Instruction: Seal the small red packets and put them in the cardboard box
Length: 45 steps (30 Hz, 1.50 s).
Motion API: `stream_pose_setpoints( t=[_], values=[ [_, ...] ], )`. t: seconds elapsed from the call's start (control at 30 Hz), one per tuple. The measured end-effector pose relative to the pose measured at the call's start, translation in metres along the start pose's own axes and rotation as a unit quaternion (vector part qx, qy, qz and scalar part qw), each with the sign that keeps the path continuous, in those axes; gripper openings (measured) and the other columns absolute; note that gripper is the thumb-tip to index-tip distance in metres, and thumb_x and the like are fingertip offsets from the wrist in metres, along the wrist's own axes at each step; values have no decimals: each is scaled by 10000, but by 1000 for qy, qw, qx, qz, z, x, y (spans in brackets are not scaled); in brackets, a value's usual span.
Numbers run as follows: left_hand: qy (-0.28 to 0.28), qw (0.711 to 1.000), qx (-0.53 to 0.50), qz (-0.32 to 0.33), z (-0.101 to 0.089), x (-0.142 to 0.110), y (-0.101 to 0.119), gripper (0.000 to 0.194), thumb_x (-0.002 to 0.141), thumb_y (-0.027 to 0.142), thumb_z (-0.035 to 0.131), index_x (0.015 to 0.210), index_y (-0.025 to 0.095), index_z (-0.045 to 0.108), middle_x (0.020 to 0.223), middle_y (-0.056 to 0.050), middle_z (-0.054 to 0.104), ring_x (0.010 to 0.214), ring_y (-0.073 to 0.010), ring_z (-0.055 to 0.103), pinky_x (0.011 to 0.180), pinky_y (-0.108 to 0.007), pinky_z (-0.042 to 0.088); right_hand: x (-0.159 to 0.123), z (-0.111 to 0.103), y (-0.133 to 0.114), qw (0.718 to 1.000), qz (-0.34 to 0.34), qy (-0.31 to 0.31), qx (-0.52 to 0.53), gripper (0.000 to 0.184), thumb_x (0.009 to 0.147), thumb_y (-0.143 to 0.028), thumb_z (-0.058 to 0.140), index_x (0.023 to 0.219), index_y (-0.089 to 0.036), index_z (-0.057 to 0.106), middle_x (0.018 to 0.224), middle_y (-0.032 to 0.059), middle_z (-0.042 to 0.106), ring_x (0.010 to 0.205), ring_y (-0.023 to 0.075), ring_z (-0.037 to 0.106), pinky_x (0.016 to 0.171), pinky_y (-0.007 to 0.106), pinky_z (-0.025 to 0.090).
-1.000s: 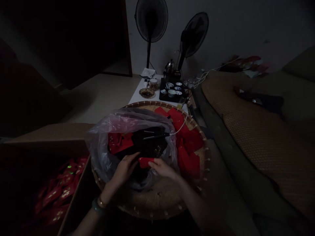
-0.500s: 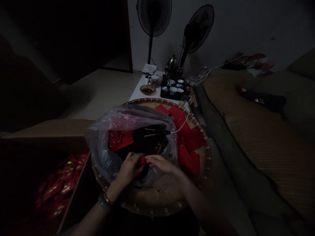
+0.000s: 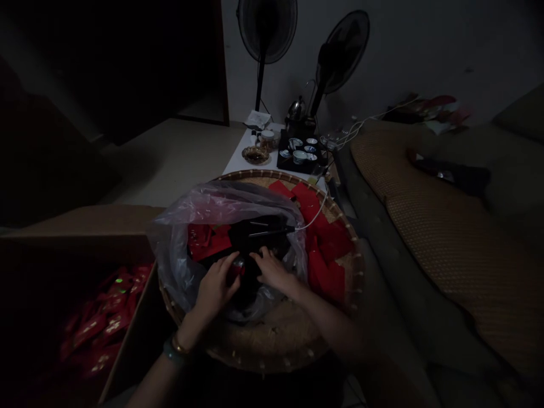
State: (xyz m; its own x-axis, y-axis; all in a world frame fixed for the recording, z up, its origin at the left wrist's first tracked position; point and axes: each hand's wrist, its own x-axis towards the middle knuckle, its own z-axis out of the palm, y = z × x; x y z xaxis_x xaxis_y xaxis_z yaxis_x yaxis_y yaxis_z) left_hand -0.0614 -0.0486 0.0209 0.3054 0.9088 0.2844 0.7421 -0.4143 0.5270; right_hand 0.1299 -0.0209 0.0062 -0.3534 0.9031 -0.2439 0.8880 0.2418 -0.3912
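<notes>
We are now holding the red packet [image 3: 242, 269] in the left hand [image 3: 213, 285] alone, fingers curled around it; the right hand's [image 3: 275, 273] fingers are spreading clear.

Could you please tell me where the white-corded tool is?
In the head view, the tool is near the middle, framed by the plastic bag, close to its right edge, just beyond the right hand.

Dim — underexposed | corners near black | glints on plastic bag [image 3: 173, 241]
</notes>
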Motion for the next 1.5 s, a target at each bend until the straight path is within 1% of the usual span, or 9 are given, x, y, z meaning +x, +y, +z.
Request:
stream_pose_setpoints(
  t=[0.37,0.57,0.8,0.9,0.97,1.1,1.2,1.37,1.5],
  values=[
    [13,999,-30,-22,-23,7,-3,302,901,316,390,1045,193,625,1010,-65,683,946,-198,614,840,-333,485,2,4,4,998,-43,7,38,535,679,-76,647,1164,-233,485,1123,60,423,982,189,522,847,333,428],
    [-30,996,-12,-86,-35,16,-7,256,819,272,481,928,176,692,912,-63,723,825,-211,665,768,-316,506,3,5,6,998,-46,11,51,565,673,-74,649,1189,-242,493,1100,58,470,974,188,538,840,316,425],
    [-73,989,-74,-101,-44,20,-6,296,717,147,488,919,203,697,910,-27,727,782,-175,674,757,-274,511,6,-1,19,969,-36,89,228,542,652,-119,650,1173,-206,528,994,37,567,877,161,560,798,309,454],
    [-57,988,-101,-99,-43,20,-7,307,699,142,489,919,205,694,934,-28,719,830,-179,668,777,-289,511,4,-1,22,919,44,67,386,564,628,-173,669,1171,-197,517,976,30,570,743,132,563,659,295,494],
    [-48,988,-113,-97,-41,20,-8,319,695,145,484,928,203,694,968,-35,710,866,-185,663,782,-298,512,1,-3,20,854,81,23,514,466,631,-221,675,1081,-183,558,955,29,576,703,120,569,589,273,502],
    [-58,986,-128,-90,-37,20,-7,350,690,127,462,938,200,697,998,-42,701,898,-188,659,781,-302,516,-6,-12,15,714,83,-37,694,372,606,-249,719,941,-157,587,827,9,618,697,124,616,633,263,511],
    [-68,985,-126,-97,-34,20,-6,357,683,117,460,936,203,697,986,-35,704,891,-182,660,788,-295,518,-9,-17,14,651,79,-52,754,332,593,-209,733,886,-143,592,836,21,651,726,128,637,706,262,507],
    [-72,986,-124,-90,-33,21,-4,349,683,115,469,942,193,690,988,-36,703,895,-180,657,804,-292,511,-11,-24,13,608,65,-63,788,307,643,-184,694,926,-140,585,891,45,673,817,145,652,797,275,495],
    [-79,986,-119,-80,-27,25,2,337,691,111,481,945,197,685,984,-35,699,892,-173,650,794,-271,502,-17,-46,3,619,46,-76,780,311,668,-172,673,961,-138,576,901,46,664,845,152,652,866,310,476]
  ],
)
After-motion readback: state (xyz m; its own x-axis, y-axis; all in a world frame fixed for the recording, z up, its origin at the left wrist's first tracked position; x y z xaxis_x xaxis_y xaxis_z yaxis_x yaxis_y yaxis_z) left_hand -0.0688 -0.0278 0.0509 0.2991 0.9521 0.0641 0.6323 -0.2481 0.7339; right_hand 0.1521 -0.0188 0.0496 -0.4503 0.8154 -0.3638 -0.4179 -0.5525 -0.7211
